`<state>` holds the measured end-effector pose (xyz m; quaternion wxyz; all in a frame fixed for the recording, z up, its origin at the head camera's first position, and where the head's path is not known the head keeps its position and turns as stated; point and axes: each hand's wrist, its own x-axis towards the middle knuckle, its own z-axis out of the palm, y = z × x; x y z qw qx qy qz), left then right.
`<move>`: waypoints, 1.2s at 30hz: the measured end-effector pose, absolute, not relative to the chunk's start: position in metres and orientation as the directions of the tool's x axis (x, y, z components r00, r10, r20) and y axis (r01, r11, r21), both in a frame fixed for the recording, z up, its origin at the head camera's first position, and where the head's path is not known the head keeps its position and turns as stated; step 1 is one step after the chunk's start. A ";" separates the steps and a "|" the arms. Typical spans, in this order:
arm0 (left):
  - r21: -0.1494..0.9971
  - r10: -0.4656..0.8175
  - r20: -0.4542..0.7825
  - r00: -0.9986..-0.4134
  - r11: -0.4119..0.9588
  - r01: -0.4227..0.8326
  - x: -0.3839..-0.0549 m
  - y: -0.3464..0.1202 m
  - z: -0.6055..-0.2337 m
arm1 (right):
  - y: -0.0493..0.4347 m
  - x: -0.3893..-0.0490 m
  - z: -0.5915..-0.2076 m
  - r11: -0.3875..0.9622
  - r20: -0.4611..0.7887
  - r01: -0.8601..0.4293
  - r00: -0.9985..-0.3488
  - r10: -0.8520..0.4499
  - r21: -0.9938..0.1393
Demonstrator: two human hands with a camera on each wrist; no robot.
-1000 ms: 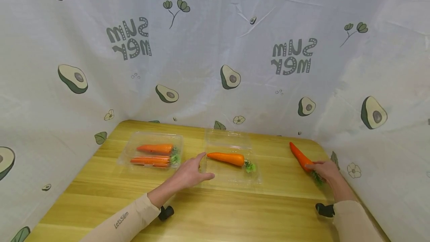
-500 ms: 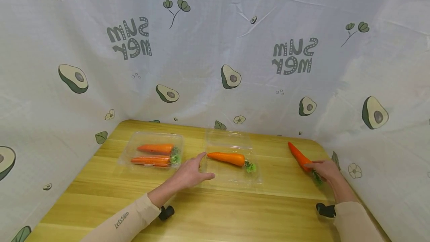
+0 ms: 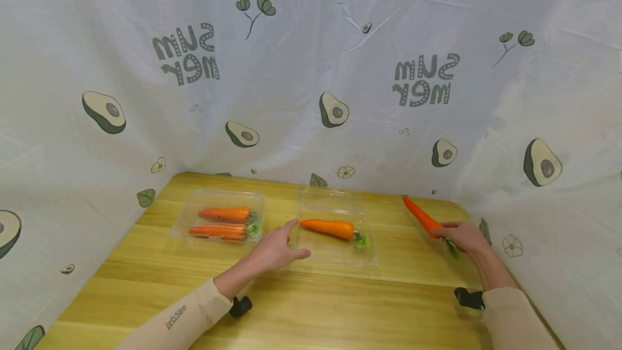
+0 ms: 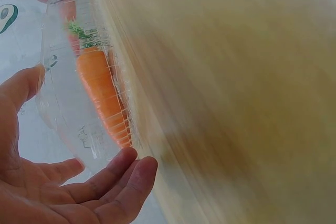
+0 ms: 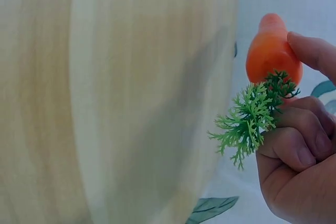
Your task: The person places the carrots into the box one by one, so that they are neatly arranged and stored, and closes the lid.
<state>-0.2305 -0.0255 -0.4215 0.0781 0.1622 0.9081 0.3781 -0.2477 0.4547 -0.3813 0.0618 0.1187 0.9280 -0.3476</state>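
Observation:
Between the thumb and fingers of my right hand (image 3: 464, 235) is an orange carrot (image 3: 421, 217), pinched near its leafy end. Its green leaves (image 5: 247, 116) hang beside the curled fingers in the right wrist view, above a shadow on the table. My left hand (image 3: 277, 250) has its fingers spread at the left edge of a clear plastic box (image 4: 63, 98), with one fingertip against its wall. The box's lid (image 3: 330, 199) is folded back. Inside lies another carrot (image 3: 328, 228), tip towards my left hand, leaves to the right.
A second clear plastic box (image 3: 221, 193) with carrots in it stands on the left of the wooden table (image 3: 340, 312). A white curtain (image 3: 291, 69) printed with avocados and leaves surrounds the table's back and sides. Black wrist devices (image 3: 470, 298) protrude below both sleeves.
My right hand has moved slightly left and away from me, taking its carrot along. The left hand and both boxes stay where they were.

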 end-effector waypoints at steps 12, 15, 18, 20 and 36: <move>0.723 0.344 -0.037 -0.938 0.658 0.213 -0.228 -0.024 -0.426 | 0.425 -0.248 -0.367 0.744 -0.196 0.201 -0.976 0.097 -0.638; 0.723 0.345 -0.029 -0.938 0.656 0.219 -0.228 -0.023 -0.426 | 0.419 -0.248 -0.363 0.756 -0.184 0.180 -0.980 0.081 -0.629; 0.718 0.350 -0.026 -0.936 0.658 0.227 -0.229 -0.023 -0.425 | 0.414 -0.248 -0.357 0.763 -0.177 0.156 -0.983 0.054 -0.628; 0.715 0.355 -0.018 -0.935 0.658 0.236 -0.229 -0.023 -0.423 | 0.409 -0.248 -0.353 0.769 -0.175 0.143 -0.984 0.041 -0.623; 0.715 0.351 -0.033 -0.936 0.663 0.224 -0.236 -0.023 -0.421 | 0.361 -0.251 -0.326 0.813 -0.172 0.023 -0.980 -0.095 -0.582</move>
